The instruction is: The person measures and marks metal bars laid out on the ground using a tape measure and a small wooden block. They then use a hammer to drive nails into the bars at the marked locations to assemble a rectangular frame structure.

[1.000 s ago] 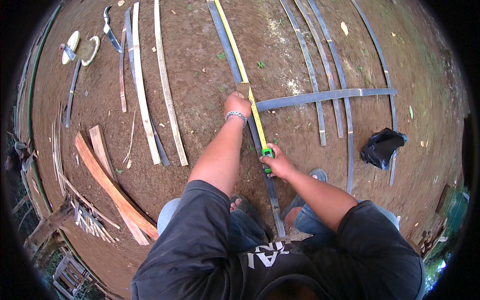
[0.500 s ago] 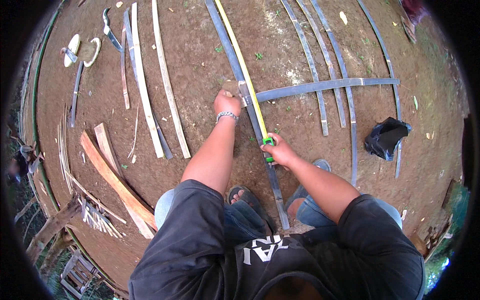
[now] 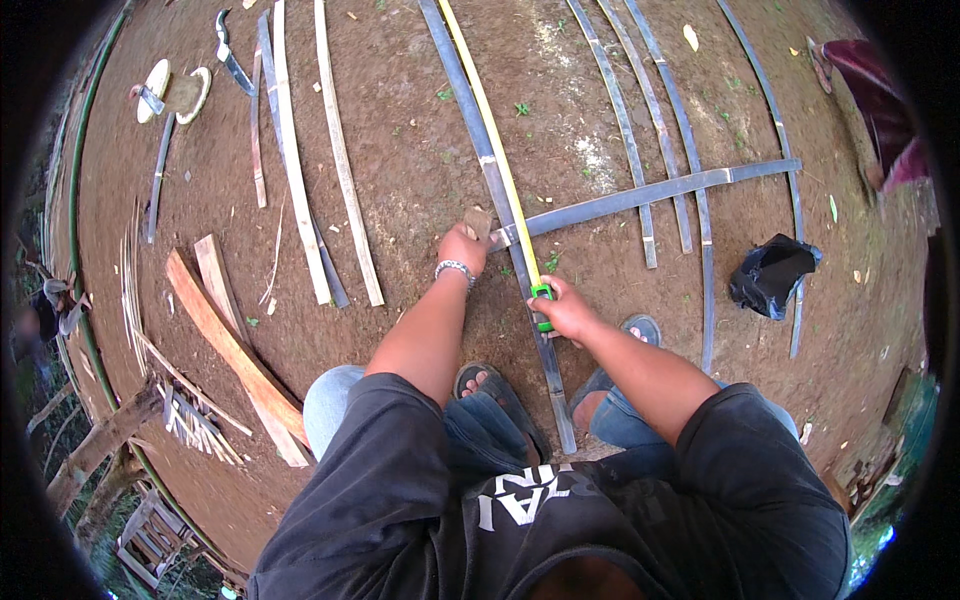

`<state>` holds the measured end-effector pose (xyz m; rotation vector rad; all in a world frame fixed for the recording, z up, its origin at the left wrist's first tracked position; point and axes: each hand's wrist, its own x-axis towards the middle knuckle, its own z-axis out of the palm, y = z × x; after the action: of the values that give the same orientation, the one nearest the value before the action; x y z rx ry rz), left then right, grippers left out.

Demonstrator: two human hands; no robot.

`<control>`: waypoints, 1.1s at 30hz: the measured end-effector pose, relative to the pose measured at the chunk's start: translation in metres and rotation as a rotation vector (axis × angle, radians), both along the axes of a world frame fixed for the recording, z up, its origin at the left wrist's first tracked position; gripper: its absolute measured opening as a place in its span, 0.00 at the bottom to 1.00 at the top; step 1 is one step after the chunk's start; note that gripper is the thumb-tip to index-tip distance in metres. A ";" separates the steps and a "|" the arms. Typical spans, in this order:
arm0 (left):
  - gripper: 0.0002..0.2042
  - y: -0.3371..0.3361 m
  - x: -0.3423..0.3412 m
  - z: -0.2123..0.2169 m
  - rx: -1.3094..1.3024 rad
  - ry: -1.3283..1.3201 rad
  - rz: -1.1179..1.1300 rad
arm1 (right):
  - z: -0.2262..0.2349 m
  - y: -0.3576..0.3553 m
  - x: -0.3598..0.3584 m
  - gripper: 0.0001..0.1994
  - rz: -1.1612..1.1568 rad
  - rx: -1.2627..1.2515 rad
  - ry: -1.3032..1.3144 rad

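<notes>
A long dark bamboo strip (image 3: 478,140) lies on the bare earth and runs away from me. A yellow measuring tape (image 3: 492,150) is stretched along it. My right hand (image 3: 566,311) grips the green tape case (image 3: 542,296) on the strip near my feet. My left hand (image 3: 462,247), with a bead bracelet at the wrist, pinches a small brown piece (image 3: 478,220) against the strip's left side, where a crosswise strip (image 3: 650,193) meets it.
Several more dark strips (image 3: 640,130) lie at the right under the crosswise one. Pale bamboo slats (image 3: 340,160) lie at the left, with brown planks (image 3: 230,340) nearer me. A black bag (image 3: 772,273) sits at the right. A curved blade (image 3: 230,55) lies top left.
My left hand has stayed at the strip and now shows a small brown piece at its fingertips. The view has shifted slightly; my right hand keeps the tape case in place.
</notes>
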<state>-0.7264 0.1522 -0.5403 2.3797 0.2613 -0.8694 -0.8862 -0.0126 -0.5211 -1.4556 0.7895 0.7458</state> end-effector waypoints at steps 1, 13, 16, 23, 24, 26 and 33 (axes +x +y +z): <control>0.25 -0.003 -0.007 0.002 0.020 -0.011 -0.014 | -0.004 -0.001 -0.007 0.34 0.000 -0.004 0.013; 0.24 0.001 -0.006 0.020 -0.040 0.064 -0.089 | -0.013 0.001 -0.021 0.34 -0.011 0.005 -0.009; 0.23 0.000 -0.002 0.020 -0.072 0.022 -0.048 | -0.011 0.002 -0.019 0.34 -0.007 0.027 -0.024; 0.24 -0.012 -0.002 0.033 -0.229 0.035 -0.104 | -0.008 -0.004 -0.021 0.33 -0.011 -0.002 -0.034; 0.24 -0.009 -0.005 0.029 -0.272 0.011 -0.121 | -0.004 -0.004 -0.019 0.33 -0.006 -0.015 -0.017; 0.23 -0.006 -0.010 0.010 -0.360 -0.011 -0.148 | -0.002 -0.003 -0.017 0.33 -0.002 -0.004 -0.029; 0.21 -0.020 -0.019 0.020 -0.140 -0.028 -0.316 | -0.025 -0.009 -0.038 0.32 0.011 -0.063 -0.075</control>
<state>-0.7455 0.1320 -0.5200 2.3338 -0.1880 -0.9600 -0.9246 -0.0218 -0.5461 -1.5365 0.7536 0.6762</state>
